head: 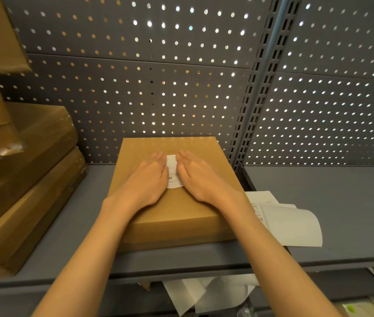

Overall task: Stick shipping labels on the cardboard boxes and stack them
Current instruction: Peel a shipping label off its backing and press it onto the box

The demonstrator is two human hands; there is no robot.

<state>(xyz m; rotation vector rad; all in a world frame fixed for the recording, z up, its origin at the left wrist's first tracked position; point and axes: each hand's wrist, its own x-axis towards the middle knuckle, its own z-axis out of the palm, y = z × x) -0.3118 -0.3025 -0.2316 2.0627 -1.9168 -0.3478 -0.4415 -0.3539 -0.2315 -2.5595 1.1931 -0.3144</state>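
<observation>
Nearest the lens are the two bare forearms, reaching up onto the grey shelf (332, 202) to the cardboard box (158, 216) that lies flat at its middle. Left of that box a stack of cardboard boxes (28, 179) leans unevenly. On the box top the left hand (146, 179) lies flat, fingers straight and together, gripping nothing — it presses the left edge of the white shipping label (173, 171). The right hand (201, 177) does the same on the label's right edge, equally flat and empty. Just right of the box lie loose label sheets (291, 223), one corner curling. The risk, I judge, is uneven pressure trapping a crease or bubble, or skewing the label. A barcode and faint lines of print show between the hands — nothing legible, no brand visible.
</observation>
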